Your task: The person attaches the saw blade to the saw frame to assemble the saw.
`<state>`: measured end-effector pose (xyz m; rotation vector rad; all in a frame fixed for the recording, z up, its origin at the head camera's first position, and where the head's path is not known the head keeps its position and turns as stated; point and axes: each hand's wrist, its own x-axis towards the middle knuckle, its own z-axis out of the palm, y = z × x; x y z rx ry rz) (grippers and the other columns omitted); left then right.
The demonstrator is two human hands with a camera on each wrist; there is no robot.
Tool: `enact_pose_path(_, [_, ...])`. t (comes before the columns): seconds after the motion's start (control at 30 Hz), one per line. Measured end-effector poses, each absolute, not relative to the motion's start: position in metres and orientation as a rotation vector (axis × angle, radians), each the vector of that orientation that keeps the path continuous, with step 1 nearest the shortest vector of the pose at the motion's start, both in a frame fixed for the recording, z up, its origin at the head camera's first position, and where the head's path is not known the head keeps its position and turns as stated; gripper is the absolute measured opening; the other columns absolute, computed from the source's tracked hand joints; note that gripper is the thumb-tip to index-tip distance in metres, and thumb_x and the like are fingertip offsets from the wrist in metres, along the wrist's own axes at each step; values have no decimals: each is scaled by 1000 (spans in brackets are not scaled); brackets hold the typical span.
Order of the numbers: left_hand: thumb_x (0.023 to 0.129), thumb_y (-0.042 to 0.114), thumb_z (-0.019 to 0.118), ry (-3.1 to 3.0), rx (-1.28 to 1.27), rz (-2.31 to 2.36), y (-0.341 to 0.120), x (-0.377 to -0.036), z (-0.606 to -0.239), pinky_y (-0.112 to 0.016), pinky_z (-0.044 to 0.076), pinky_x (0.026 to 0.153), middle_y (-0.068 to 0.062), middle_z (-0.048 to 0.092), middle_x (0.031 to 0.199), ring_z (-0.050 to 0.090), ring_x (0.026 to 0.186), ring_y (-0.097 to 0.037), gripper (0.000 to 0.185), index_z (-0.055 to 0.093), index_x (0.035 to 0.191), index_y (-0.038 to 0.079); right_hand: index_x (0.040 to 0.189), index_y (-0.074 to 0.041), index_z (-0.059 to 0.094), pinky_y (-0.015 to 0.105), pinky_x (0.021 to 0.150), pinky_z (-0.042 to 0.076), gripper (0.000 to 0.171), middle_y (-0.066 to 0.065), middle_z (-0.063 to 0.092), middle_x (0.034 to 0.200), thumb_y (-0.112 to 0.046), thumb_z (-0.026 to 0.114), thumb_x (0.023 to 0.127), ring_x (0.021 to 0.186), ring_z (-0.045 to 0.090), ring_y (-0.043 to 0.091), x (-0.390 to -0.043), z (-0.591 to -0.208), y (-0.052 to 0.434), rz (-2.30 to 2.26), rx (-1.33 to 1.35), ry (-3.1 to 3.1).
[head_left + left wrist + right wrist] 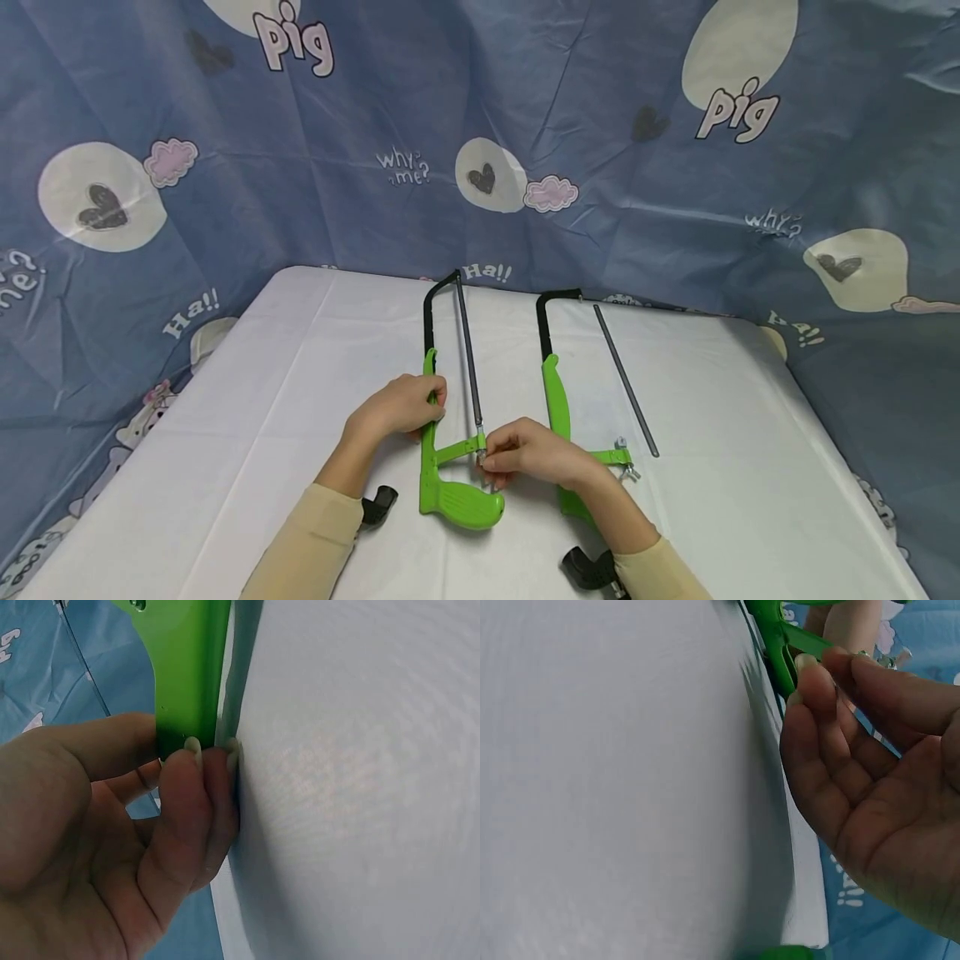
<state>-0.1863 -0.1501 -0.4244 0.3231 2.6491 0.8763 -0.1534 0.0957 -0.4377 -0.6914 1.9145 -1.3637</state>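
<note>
A hacksaw with a green handle and a black front bow lies on the white table. Its grey blade runs from the bow's tip to a silver fitting on the green crossbar. My left hand holds the green frame between thumb and fingers. At the blade's near end, the thumb and fingers of my right hand pinch the wing nut, which they mostly cover.
To the right lies a second green hacksaw, partly behind my right forearm, with a wing nut on its crossbar. A loose blade lies beside it. Black wrist devices show at both sleeves. A blue printed cloth hangs behind the table.
</note>
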Motion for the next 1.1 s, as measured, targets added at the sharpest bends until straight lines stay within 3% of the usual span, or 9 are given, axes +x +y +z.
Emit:
enact_pose_path(0.13, [89, 9, 61, 2646, 316, 871, -151, -187, -426, -27, 44, 49, -5, 60, 73, 57, 48, -16, 9, 58, 84, 15, 74, 2, 63, 27, 69, 54, 21, 11, 67, 74, -9, 66, 92, 66, 60, 12, -152, -436, 94, -1337, -715, 1973])
enact_pose_path(0.3, [90, 9, 61, 2637, 314, 879, -151, -187, -426, -27, 45, 48, -5, 60, 74, 58, 49, -16, 9, 58, 84, 15, 65, -4, 57, 24, 64, 44, 35, 0, 58, 65, -24, 71, 90, 62, 48, 12, -150, -430, 94, -1287, -694, 2041])
enact_pose_path(0.4, [90, 9, 61, 2632, 313, 884, -151, -187, -425, -27, 45, 49, -5, 60, 74, 58, 49, -17, 8, 59, 85, 15, 70, 1, 63, 29, 68, 51, 39, 2, 61, 67, -31, 69, 92, 64, 54, 13, -149, -428, 94, -1309, -649, 2017])
enact_pose_path(0.53, [89, 9, 61, 2632, 310, 887, -152, -186, -426, -27, 46, 50, -5, 60, 74, 57, 49, -16, 7, 59, 86, 15, 80, 3, 72, 36, 74, 58, 36, 4, 68, 76, -29, 67, 94, 69, 65, 15, -149, -427, 93, -1350, -616, 1970])
enact_pose_path(0.7, [88, 9, 62, 2628, 301, 908, -153, -186, -427, -27, 46, 50, -5, 61, 74, 58, 49, -16, 6, 59, 86, 14, 82, 6, 70, 36, 75, 56, 35, 6, 68, 79, -26, 63, 96, 71, 63, 16, -151, -431, 93, -1375, -639, 1898])
enact_pose_path(0.93, [89, 11, 61, 2622, 300, 911, -153, -188, -429, -27, 47, 50, -5, 61, 75, 58, 49, -16, 4, 60, 86, 13, 95, 9, 69, 36, 79, 57, 32, 25, 71, 99, -20, 56, 100, 77, 66, 18, -153, -432, 96, -1424, -676, 1758])
enact_pose_path(1.1, [89, 9, 61, 2625, 296, 913, -152, -187, -427, -28, 46, 49, -5, 60, 74, 57, 49, -16, 7, 60, 86, 15, 100, 9, 69, 35, 81, 57, 30, 31, 68, 102, -17, 54, 102, 79, 66, 18, -154, -435, 98, -1429, -717, 1732])
